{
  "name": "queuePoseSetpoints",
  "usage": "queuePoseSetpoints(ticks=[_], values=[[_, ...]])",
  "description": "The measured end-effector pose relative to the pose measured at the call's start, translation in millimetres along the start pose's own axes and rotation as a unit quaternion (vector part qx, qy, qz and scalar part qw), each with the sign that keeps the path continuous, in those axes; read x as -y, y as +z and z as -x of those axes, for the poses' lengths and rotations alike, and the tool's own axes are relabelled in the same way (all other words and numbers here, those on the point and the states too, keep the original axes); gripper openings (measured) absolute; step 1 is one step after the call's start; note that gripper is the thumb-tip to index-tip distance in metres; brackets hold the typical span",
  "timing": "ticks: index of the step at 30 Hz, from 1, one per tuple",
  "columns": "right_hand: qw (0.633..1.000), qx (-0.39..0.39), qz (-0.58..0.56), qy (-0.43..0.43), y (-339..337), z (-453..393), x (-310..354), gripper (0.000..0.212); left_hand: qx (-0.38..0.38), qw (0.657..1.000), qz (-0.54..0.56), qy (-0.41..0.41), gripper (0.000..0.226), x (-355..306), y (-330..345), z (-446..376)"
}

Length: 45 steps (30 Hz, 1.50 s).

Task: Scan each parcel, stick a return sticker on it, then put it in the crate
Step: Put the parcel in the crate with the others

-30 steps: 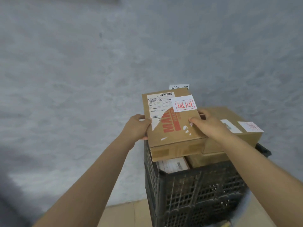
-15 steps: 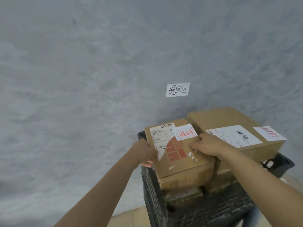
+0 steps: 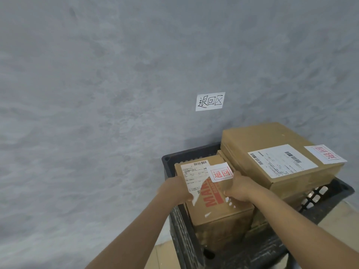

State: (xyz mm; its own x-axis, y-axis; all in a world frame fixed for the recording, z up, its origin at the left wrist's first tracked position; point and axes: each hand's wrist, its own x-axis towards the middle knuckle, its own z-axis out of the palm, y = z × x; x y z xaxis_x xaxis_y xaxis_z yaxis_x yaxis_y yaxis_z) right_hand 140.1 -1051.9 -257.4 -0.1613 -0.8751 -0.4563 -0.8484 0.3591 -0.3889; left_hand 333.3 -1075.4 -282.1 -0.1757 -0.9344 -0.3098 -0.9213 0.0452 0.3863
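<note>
A small cardboard parcel (image 3: 217,208) with red print, a torn shipping label and a white return sticker (image 3: 220,172) sits in the left half of the black plastic crate (image 3: 260,253). My left hand (image 3: 174,191) grips its left edge. My right hand (image 3: 240,188) grips its right edge, fingers curled over the top. A larger cardboard parcel (image 3: 275,152), with its own shipping label and return sticker (image 3: 325,154), lies on other boxes in the crate's right half.
The crate stands against a grey plaster wall (image 3: 116,94). A white paper sign (image 3: 209,101) with handwritten characters is stuck on the wall just above it. Beige floor tiles (image 3: 165,255) show below the crate.
Both hands have lowered the small parcel from above the crate down into its left half, beside the larger parcel. The view has tilted so the wall sign shows fully.
</note>
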Motion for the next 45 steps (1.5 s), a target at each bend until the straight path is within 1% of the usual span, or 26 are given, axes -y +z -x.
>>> queuePoseSetpoints(ticks=[3, 6, 10, 14, 17, 19, 21, 26, 29, 31, 35, 38, 42, 45], values=[[0.999, 0.016, -0.031, -0.006, 8.1, -2.7, -0.9, 0.066, -0.002, 0.999, -0.036, 0.004, 0.040, 1.8, 6.0, -5.3], [0.999, 0.002, -0.048, -0.011, 14.5, -4.7, -1.9, 0.068, -0.010, 0.997, -0.071, 0.010, 0.040, 2.9, 6.7, -8.7], [0.998, -0.049, -0.041, -0.019, 17.3, -0.8, -1.8, 0.070, -0.008, 0.993, -0.116, 0.034, 0.042, 4.3, 1.1, -15.5], [0.990, -0.114, -0.047, -0.067, 16.0, 6.4, -4.4, 0.062, -0.049, 0.990, -0.112, 0.065, 0.047, -0.2, -12.6, -17.9], [0.981, -0.160, -0.020, -0.107, 9.2, 21.4, -10.1, 0.056, -0.069, 0.982, -0.126, 0.119, 0.054, -18.4, -24.6, -8.8], [0.972, -0.193, 0.002, -0.137, 2.8, 36.8, -17.7, 0.050, -0.074, 0.973, -0.136, 0.169, 0.052, -35.0, -30.9, 3.7], [0.963, -0.224, 0.030, -0.144, -5.0, 56.3, -27.9, 0.051, -0.084, 0.962, -0.146, 0.217, 0.047, -53.2, -33.7, 19.6], [0.938, -0.322, 0.081, -0.097, -20.7, 127.9, -63.7, 0.054, -0.142, 0.929, -0.146, 0.309, 0.044, -110.2, -27.8, 76.1], [0.920, -0.374, 0.101, -0.053, -20.9, 189.5, -97.2, 0.052, -0.178, 0.896, -0.152, 0.378, 0.045, -146.2, -11.5, 120.6], [0.908, -0.404, 0.111, -0.018, -16.2, 238.7, -123.4, 0.049, -0.187, 0.876, -0.141, 0.421, 0.045, -168.6, 4.7, 156.5], [0.885, -0.450, 0.111, 0.052, 8.6, 353.2, -180.9, 0.050, -0.187, 0.829, -0.115, 0.514, 0.040, -212.0, 46.1, 244.5], [0.866, -0.473, 0.107, 0.124, 38.8, 443.3, -220.8, 0.051, -0.164, 0.794, -0.106, 0.576, 0.040, -240.2, 81.7, 317.4], [0.843, -0.480, 0.095, 0.224, 77.4, 557.9, -262.2, 0.052, -0.125, 0.753, -0.079, 0.642, 0.044, -275.5, 125.0, 417.3], [0.814, -0.498, 0.081, 0.288, 99.9, 635.4, -287.7, 0.052, -0.115, 0.715, -0.072, 0.686, 0.043, -303.2, 151.6, 489.8]])
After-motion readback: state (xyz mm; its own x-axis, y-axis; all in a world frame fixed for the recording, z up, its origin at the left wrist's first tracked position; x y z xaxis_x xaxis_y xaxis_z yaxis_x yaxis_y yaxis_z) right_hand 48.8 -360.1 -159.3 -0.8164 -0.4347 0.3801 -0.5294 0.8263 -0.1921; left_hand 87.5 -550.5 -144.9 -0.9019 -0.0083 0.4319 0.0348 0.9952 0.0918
